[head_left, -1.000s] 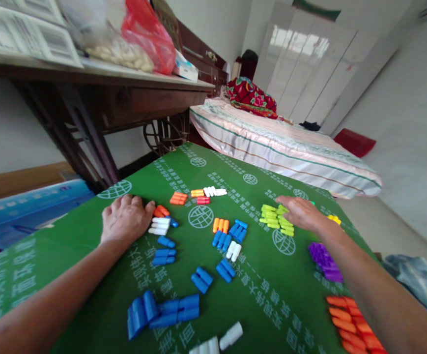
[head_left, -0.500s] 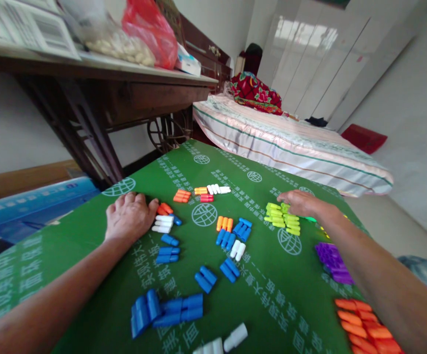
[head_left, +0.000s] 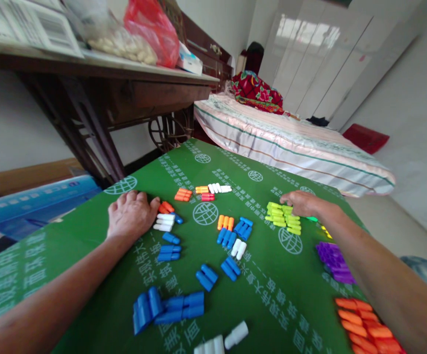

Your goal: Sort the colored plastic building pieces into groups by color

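My left hand (head_left: 134, 214) rests palm down on the green board (head_left: 257, 290), fingers slightly bent and apart, holding nothing. Its thumb reaches the orange-red plastic pieces (head_left: 166, 207), which lie beside white pieces (head_left: 164, 222) and a blue one. At the right, my right hand (head_left: 299, 201) is over the far edge of the yellow-green plastic pieces (head_left: 283, 219). Its fingers are drawn together; what they pinch, if anything, is hidden. All the pieces are small, smooth cylinders, grouped by colour. Blue pairs (head_left: 206, 277) and orange pieces (head_left: 225, 222) lie mid-board.
Purple pieces (head_left: 334, 263) and orange ones (head_left: 366, 324) lie under and beside my right forearm. Larger blue pieces (head_left: 169, 307) and white pieces (head_left: 236, 335) are at the near edge. A wooden table (head_left: 154, 93) with bags stands left; a bed (head_left: 290, 142) is behind.
Both hands stay almost where they were. The whole view shifts very slightly; no piece has visibly moved on the board.
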`<action>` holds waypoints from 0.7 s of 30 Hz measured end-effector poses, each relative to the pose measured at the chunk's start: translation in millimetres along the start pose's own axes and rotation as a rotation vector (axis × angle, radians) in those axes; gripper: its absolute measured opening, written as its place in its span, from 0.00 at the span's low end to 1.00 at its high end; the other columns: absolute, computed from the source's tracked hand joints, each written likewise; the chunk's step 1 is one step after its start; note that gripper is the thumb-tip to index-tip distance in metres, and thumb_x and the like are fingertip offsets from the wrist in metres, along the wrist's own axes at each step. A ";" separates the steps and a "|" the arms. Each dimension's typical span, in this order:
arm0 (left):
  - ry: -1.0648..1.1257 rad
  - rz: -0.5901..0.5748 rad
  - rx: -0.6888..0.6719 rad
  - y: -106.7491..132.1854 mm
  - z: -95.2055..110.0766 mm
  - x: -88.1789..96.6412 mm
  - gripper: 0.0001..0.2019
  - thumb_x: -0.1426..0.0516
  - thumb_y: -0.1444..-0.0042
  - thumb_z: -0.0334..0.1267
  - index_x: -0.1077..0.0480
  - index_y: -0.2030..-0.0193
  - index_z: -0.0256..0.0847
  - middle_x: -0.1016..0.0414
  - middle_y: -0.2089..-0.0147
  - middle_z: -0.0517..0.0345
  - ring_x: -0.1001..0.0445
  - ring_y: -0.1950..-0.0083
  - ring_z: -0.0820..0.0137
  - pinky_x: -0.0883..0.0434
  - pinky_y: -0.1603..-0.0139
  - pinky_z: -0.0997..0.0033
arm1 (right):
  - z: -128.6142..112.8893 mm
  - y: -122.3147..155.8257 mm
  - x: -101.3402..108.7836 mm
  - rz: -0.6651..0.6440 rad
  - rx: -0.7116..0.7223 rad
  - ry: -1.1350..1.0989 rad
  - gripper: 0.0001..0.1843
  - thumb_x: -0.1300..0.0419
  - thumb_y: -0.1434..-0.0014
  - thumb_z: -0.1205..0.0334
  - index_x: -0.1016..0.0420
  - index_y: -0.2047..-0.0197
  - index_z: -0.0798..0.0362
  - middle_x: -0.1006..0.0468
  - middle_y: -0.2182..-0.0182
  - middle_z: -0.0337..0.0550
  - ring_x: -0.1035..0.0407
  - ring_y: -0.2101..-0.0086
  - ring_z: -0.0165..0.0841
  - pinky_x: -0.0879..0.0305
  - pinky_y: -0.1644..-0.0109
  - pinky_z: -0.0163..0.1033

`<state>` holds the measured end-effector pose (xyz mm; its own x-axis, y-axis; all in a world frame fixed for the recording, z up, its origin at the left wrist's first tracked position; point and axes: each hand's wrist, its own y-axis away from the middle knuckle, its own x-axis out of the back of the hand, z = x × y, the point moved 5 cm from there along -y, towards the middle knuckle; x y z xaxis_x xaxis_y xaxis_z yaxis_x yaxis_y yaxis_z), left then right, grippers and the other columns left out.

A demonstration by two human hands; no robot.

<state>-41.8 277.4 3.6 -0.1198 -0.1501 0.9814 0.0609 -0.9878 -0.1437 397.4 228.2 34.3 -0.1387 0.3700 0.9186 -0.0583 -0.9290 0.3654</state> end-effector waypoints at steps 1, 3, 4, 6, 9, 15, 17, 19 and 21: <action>-0.002 0.002 -0.001 -0.3 0.1 -0.3 0.30 0.62 0.42 0.54 0.32 0.51 0.32 0.36 0.42 0.36 0.42 0.38 0.48 0.42 0.42 0.49 | 0.0 0.8 0.7 0.005 -0.004 -0.003 0.31 0.40 0.54 0.75 0.27 0.45 0.47 0.22 0.53 0.45 0.27 0.57 0.37 0.36 0.61 0.34; -0.007 0.007 -0.008 -0.8 0.5 -0.8 0.30 0.62 0.42 0.54 0.32 0.51 0.32 0.35 0.42 0.36 0.42 0.38 0.48 0.42 0.42 0.49 | -0.4 3.3 2.4 0.014 -0.013 -0.009 0.31 0.40 0.54 0.74 0.27 0.46 0.47 0.22 0.53 0.45 0.27 0.57 0.37 0.36 0.60 0.34; -0.010 0.009 -0.008 -1.0 0.6 -0.9 0.30 0.62 0.42 0.54 0.32 0.51 0.32 0.35 0.43 0.36 0.42 0.39 0.48 0.42 0.42 0.49 | -0.8 5.1 3.4 0.019 -0.017 -0.013 0.31 0.40 0.54 0.74 0.27 0.45 0.47 0.22 0.53 0.44 0.27 0.56 0.37 0.36 0.59 0.34; -0.013 0.005 -0.005 -1.3 0.5 -0.7 0.29 0.62 0.41 0.54 0.32 0.51 0.32 0.35 0.43 0.36 0.41 0.39 0.48 0.41 0.42 0.50 | -1.7 10.0 5.6 0.034 -0.023 -0.021 0.30 0.41 0.52 0.72 0.28 0.44 0.47 0.22 0.52 0.44 0.28 0.56 0.37 0.36 0.59 0.34; -0.008 -0.002 -0.005 -1.3 0.0 -0.1 0.29 0.62 0.41 0.54 0.32 0.52 0.32 0.35 0.43 0.36 0.41 0.39 0.49 0.41 0.42 0.50 | -0.6 19.1 8.5 0.066 -0.028 -0.029 0.27 0.41 0.50 0.68 0.28 0.45 0.48 0.22 0.54 0.45 0.27 0.57 0.37 0.36 0.59 0.34; -0.023 0.019 -0.024 -2.3 -2.3 -1.4 0.30 0.62 0.42 0.55 0.31 0.53 0.32 0.34 0.44 0.36 0.40 0.40 0.49 0.40 0.43 0.50 | 13.8 15.7 9.0 0.149 -0.067 -0.048 0.20 0.44 0.47 0.69 0.24 0.50 0.50 0.21 0.55 0.45 0.28 0.56 0.37 0.36 0.56 0.34; -0.042 0.026 -0.031 -2.6 -2.9 -2.2 0.30 0.63 0.42 0.54 0.31 0.53 0.33 0.34 0.45 0.37 0.40 0.40 0.49 0.40 0.43 0.50 | 15.8 1.2 6.4 0.167 -0.063 -0.073 0.21 0.45 0.46 0.70 0.24 0.49 0.50 0.21 0.55 0.44 0.28 0.55 0.35 0.36 0.56 0.32; -0.057 0.034 -0.036 -2.7 -3.6 -2.7 0.30 0.64 0.41 0.54 0.31 0.54 0.34 0.34 0.45 0.38 0.39 0.41 0.50 0.40 0.43 0.50 | 14.1 -17.9 1.8 0.168 -0.041 -0.102 0.23 0.46 0.46 0.72 0.24 0.49 0.50 0.21 0.54 0.42 0.28 0.54 0.33 0.36 0.55 0.30; -0.066 0.040 -0.034 -2.7 -4.4 -3.2 0.30 0.64 0.41 0.55 0.31 0.54 0.35 0.33 0.45 0.38 0.39 0.41 0.50 0.40 0.43 0.51 | 10.7 -37.3 -4.1 0.155 -0.020 -0.120 0.25 0.46 0.47 0.74 0.25 0.48 0.51 0.22 0.52 0.41 0.29 0.52 0.31 0.37 0.52 0.28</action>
<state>-46.0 280.3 0.3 -0.0528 -0.1871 0.9809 0.0309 -0.9821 -0.1857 410.7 261.3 18.6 -0.0287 0.2181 0.9755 -0.0650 -0.9743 0.2159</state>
